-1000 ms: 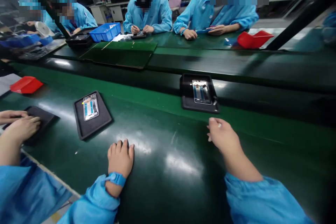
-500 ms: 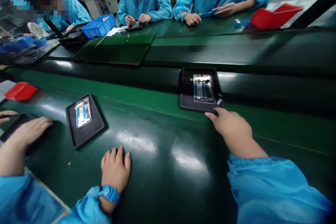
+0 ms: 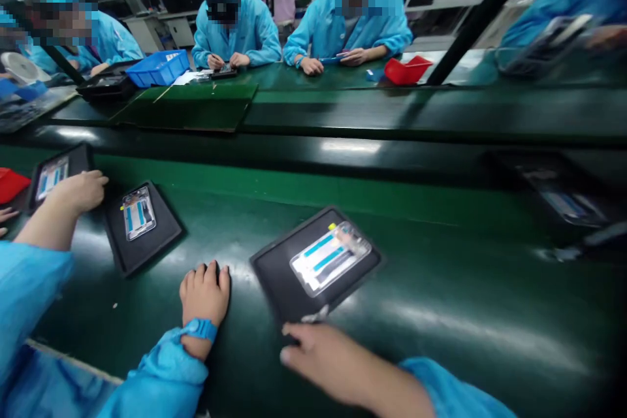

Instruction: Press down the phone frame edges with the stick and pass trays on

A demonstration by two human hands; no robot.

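A black tray lies tilted on the green bench in front of me, with a phone frame with blue strips and a yellow tab in it. My right hand is at the tray's near corner, thumb and forefinger somewhat apart; whether they still touch the tray is blurred. My left hand, with a blue wristband, lies flat on the bench with nothing in it. Left of it, a second black tray bears another phone frame.
At the far left a co-worker's hand is at another black tray. One more tray is at the right, blurred. Across the belt people in blue work near a blue basket and a red bin.
My right hand and its tray have come from the belt onto the near bench, and the tray has turned. The co-worker's tray has moved away from the near side. The view has swung right.
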